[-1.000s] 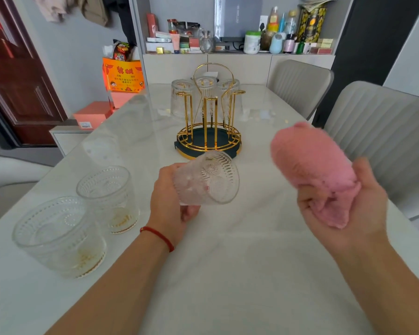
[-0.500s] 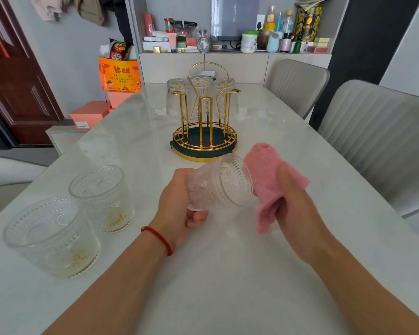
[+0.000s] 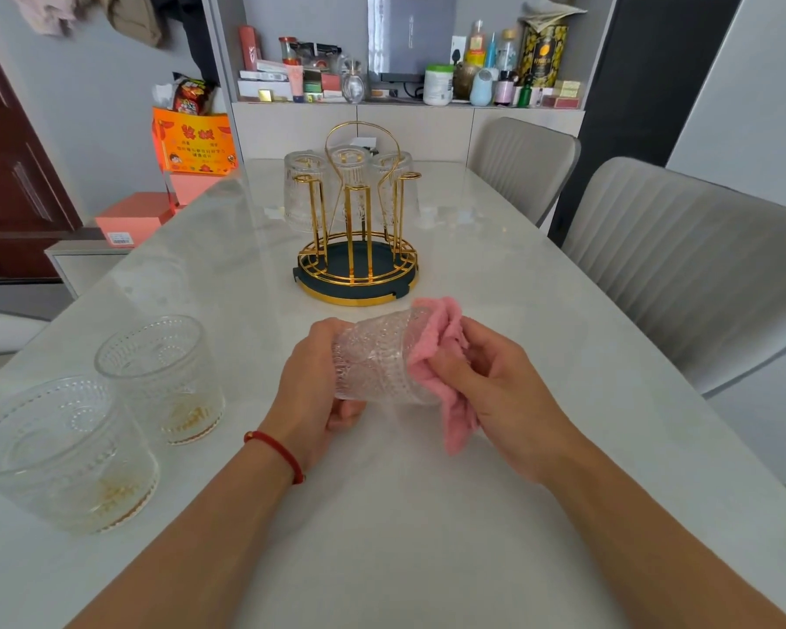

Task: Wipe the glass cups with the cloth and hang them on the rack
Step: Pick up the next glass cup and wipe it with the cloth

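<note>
The left hand (image 3: 318, 379) grips a beaded glass cup (image 3: 377, 358) by its base end, fingers wrapped around it, holding it on its side above the white marble table (image 3: 427, 537) with the mouth pointing toward the right. The right hand (image 3: 486, 379) presses a pink cloth (image 3: 441, 338) against the cup's mouth, its fingers closed on the cloth, part of which seems tucked inside the rim while a loose corner hangs down below the hand. A red string bracelet (image 3: 275, 451) circles the left wrist. Two more beaded glass cups stand upright at the left of the table, the near cup (image 3: 60, 456) and the far cup (image 3: 160, 379) just beside each other, both with brownish residue at the bottom. Farther back in the middle of the table stands the gold wire rack (image 3: 359, 220) on its dark round tray, with three clear cups (image 3: 302, 188) hanging upside down on its rear pegs. Two grey chairs (image 3: 681, 265) stand along the table's right side.
</note>
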Motion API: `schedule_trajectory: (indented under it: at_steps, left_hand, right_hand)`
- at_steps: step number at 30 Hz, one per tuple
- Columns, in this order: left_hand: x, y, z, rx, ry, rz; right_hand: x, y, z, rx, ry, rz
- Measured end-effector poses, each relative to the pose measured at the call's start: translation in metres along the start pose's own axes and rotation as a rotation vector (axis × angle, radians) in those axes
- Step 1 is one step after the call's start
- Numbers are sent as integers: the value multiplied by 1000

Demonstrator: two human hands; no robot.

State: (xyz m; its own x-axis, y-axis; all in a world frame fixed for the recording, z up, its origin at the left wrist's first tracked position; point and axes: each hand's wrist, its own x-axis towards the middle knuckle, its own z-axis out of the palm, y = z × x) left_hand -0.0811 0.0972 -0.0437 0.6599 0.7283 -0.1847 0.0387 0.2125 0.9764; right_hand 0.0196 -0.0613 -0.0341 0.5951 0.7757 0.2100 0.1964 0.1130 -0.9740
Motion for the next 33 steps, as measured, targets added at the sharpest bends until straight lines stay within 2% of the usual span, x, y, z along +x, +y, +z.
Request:
schedule_trajectory:
  at_steps: [4, 9, 13, 17, 21, 24, 27, 30, 33]
  left_hand:
    - [-3, 1, 1, 63, -24, 16]
    - [-4, -5, -3, -18, -250, 83]
    - [-10, -1, 5, 18, -87, 55]
    - [-11, 3, 9, 25, -22, -1]
    - [-11, 3, 11, 64, -16, -10]
    - [-9, 3, 10, 64, -8, -11]
    - [-13, 5, 7, 55, -4, -6]
    - [-15, 9, 5, 128, -15, 4]
    - [-15, 16, 1, 215, -104, -6]
  right_hand:
    - [0, 1, 4, -181, 62, 71]
    - [1, 2, 5, -179, 181, 140]
    - [-1, -1, 4, -194, 138, 111]
    - [0, -2, 1, -1, 37, 153]
    - [-1, 0, 3, -210, 124, 136]
    - [1, 2, 2, -204, 136, 114]
    - [0, 0, 1, -148, 59, 117]
    - [-1, 2, 1, -303, 70, 25]
    - [-2, 3, -2, -467, 137, -101]
